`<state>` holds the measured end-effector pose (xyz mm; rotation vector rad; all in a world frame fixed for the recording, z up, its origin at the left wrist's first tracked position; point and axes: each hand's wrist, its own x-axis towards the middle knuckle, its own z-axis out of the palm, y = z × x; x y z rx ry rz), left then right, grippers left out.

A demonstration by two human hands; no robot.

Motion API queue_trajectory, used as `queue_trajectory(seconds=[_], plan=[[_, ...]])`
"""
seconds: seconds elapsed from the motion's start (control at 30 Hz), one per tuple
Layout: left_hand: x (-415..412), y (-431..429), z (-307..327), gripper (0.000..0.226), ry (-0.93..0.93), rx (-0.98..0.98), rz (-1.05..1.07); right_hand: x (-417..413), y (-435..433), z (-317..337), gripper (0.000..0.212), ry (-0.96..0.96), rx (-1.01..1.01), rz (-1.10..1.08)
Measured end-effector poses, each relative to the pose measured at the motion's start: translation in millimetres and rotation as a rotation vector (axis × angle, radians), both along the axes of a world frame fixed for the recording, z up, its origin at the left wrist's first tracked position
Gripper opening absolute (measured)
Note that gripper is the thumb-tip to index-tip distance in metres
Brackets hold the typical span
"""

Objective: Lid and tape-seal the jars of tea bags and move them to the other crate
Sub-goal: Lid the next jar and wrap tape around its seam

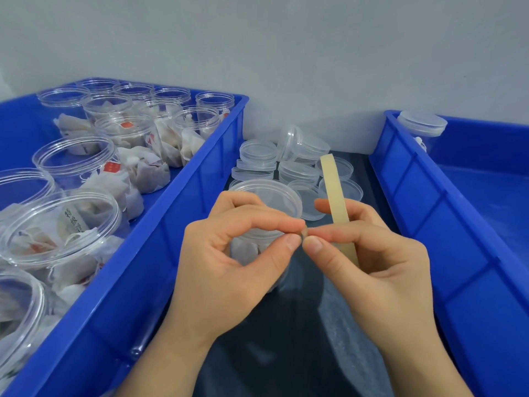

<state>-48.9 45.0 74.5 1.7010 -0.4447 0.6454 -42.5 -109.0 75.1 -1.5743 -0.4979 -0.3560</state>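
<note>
Left grip [226, 262], right grip [372, 267] on thin, flat beige tape [333, 181]

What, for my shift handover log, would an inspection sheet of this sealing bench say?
Surface: dark table top between the crates, with a pale sheet lying on it.
Job's things: open jars of tea bags fill the left crate; a lidded jar stands between the crates, behind the hands; loose lids are piled beyond it; a capped jar sits in the far corner of the right crate.
Clutter: nothing seen.
Grippers: left hand and right hand pinch the free end of the tape roll; the right hand also carries the roll.
Cables: nothing seen.
Surroundings: plain pale wall behind.
</note>
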Motion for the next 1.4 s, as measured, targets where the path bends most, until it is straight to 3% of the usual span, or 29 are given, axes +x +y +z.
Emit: queue_trajectory(seconds=[0.37, 0.73, 0.9, 1.2, 1.4], plan=[[-0.2, -2.4, 1.2, 0.012, 0.063, -0.005, 0.024, 2.2, -1.3, 0.6, 0.013, -0.164, -0.188, -0.131], [0.2, -0.7, 8.2, 0.003, 0.115, 0.147, 0.006, 0.6, 0.0, 2.0, 0.009, -0.237, -0.249, -0.159], [-0.4, -4.8, 7.7, 0.003, 0.099, 0.268, 0.05, -1.1, 1.3, 2.1, 0.006, -0.221, -0.26, -0.182], [-1.6, -2.4, 5.0, 0.002, 0.085, 0.362, -0.084, -3.4, 2.6, 2.5, 0.006, -0.152, -0.206, -0.147], [-3.6, -7.3, 5.7, 0.008, 0.061, 0.267, -0.154, -4.1, 3.4, 3.6, 0.007, -0.074, -0.092, -0.05]])
